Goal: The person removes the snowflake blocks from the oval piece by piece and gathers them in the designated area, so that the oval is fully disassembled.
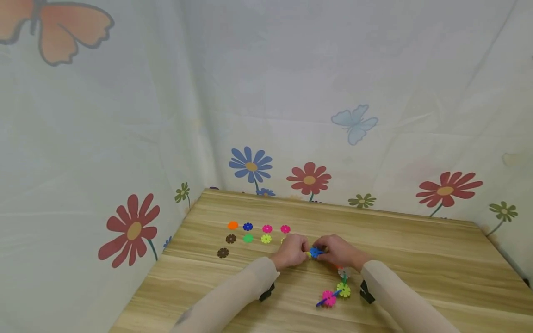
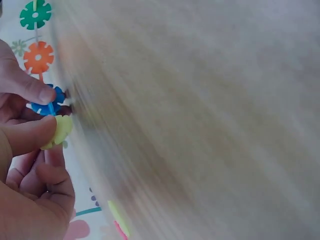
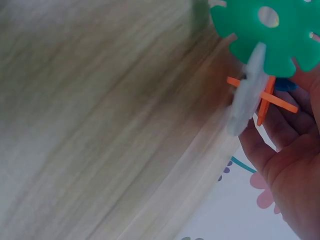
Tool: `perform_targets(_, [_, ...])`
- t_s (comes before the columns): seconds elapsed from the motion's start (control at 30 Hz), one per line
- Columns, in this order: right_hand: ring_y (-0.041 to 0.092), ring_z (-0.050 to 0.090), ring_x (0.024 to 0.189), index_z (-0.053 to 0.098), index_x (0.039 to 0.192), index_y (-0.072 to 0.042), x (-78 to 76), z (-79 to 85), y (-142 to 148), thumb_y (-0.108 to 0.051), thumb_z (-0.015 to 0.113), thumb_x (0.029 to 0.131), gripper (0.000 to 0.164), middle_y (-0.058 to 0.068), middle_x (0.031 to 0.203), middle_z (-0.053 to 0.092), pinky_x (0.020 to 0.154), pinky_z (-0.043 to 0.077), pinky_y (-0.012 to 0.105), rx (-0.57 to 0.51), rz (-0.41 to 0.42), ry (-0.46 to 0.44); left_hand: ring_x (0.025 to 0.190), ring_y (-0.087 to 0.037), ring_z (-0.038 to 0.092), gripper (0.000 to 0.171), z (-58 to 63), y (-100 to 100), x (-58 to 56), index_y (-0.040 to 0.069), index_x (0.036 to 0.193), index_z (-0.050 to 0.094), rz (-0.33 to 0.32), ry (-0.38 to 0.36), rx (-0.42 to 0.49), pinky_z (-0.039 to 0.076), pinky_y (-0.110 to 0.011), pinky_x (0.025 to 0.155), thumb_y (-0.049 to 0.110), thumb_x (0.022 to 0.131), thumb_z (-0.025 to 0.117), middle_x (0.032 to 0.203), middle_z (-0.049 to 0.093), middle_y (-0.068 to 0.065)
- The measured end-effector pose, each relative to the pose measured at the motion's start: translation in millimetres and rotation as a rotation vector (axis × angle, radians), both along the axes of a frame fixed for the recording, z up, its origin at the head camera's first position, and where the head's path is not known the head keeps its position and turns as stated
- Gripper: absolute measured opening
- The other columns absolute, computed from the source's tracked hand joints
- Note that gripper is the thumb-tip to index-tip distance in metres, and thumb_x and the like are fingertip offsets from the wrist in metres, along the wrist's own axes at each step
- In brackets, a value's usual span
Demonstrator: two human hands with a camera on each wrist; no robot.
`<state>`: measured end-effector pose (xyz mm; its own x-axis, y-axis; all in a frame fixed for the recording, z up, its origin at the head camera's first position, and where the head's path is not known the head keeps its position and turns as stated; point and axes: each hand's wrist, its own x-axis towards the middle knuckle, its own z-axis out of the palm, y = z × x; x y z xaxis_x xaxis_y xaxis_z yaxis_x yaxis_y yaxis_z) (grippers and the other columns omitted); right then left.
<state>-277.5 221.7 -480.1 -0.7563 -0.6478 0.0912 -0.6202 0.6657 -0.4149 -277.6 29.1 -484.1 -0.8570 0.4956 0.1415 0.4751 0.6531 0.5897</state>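
Both hands meet over the table, working on notched plastic flower discs. My left hand [image 1: 291,251] pinches a yellow disc [image 2: 61,131] between thumb and fingers. A blue disc [image 1: 314,252] is pinched by my right hand [image 1: 339,251], and the yellow disc meets its edge. From the blue disc a joined chain runs on through an orange disc [image 2: 45,52], a whitish disc [image 3: 245,102] and a green disc [image 3: 285,45]. The chain's near end shows a yellow disc [image 1: 343,290], a pink disc [image 1: 329,298] and dark blue pieces. My right fingers partly hide the chain.
Loose discs lie in rows on the wooden table [image 1: 416,259], left of the hands: orange [image 1: 233,225], dark blue [image 1: 248,226], pink [image 1: 267,228], green [image 1: 248,238] and brown [image 1: 223,253] among them. A flower-printed cloth [image 1: 283,92] hangs behind and at the left.
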Motion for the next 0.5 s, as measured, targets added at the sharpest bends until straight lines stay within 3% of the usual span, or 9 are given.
perform_targets(0.23, [0.014, 0.061, 0.089, 0.066, 0.106, -0.001, 0.9, 0.4, 0.1, -0.013, 0.071, 0.085, 0.025, 0.003, 0.099, 0.066, 0.078, 0.051, 0.033, 0.006, -0.009, -0.002, 0.064, -0.004, 0.047, 0.019, 0.3, -15.1, 1.1, 0.007, 0.071, 0.059, -0.079, -0.03, 0.035, 0.041, -0.019, 0.059, 0.0, 0.074, 0.076, 0.07, 0.054, 0.005])
perform_targets(0.5, [0.015, 0.061, 0.091, 0.066, 0.108, -0.002, -0.1, -1.3, -0.2, -0.015, 0.071, 0.085, 0.026, 0.003, 0.101, 0.066, 0.08, 0.05, 0.035, 0.021, -0.029, -0.016, 0.06, -0.01, 0.052, 0.018, 10.1, -45.1, 1.5, 0.009, 0.076, 0.058, -0.025, -0.192, 0.102, 0.044, -0.024, 0.054, 0.007, 0.078, 0.076, 0.069, 0.057, 0.002])
